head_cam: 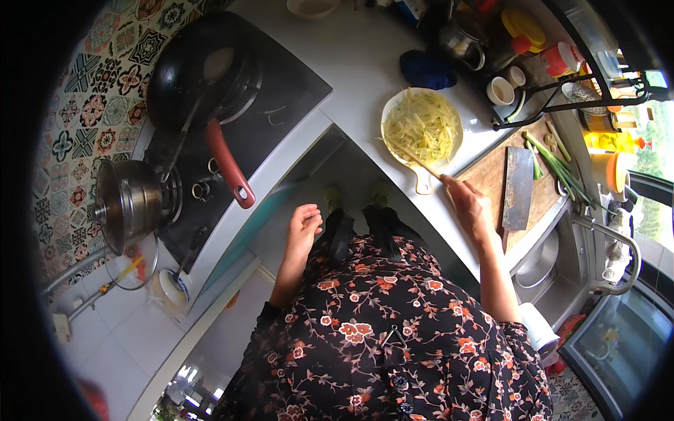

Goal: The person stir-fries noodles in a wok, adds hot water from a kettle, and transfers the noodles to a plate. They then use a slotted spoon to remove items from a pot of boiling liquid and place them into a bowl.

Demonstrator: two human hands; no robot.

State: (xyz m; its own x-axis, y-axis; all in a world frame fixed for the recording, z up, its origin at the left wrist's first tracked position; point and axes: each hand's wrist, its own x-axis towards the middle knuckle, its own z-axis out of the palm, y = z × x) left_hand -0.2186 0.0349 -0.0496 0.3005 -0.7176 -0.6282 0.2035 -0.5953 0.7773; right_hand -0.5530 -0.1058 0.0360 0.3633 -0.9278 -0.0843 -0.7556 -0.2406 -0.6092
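Note:
A white handled plate (424, 184) heaped with pale yellow-green shredded vegetable (423, 126) rests on the counter. My right hand (470, 208) grips wooden chopsticks (421, 159), whose far ends reach over the plate's near left edge. In front of my body, over the gap between the counters, my left hand (304, 226) holds nothing, its fingers loosely curled and apart. To the left, a black wok (179, 79) with a red handle (227, 163) sits on the hob, a long metal utensil (187, 129) leaning in it. Beside my right hand, a cleaver (517, 189) lies on a wooden cutting board (482, 158).
A lidded steel pot (134, 197) stands on the near burner. Green onions (561, 168) lie across the board's far side. A black rack (574, 102) with cups and bottles stands behind it. The sink (566, 273) with its curved faucet (632, 247) is at the right.

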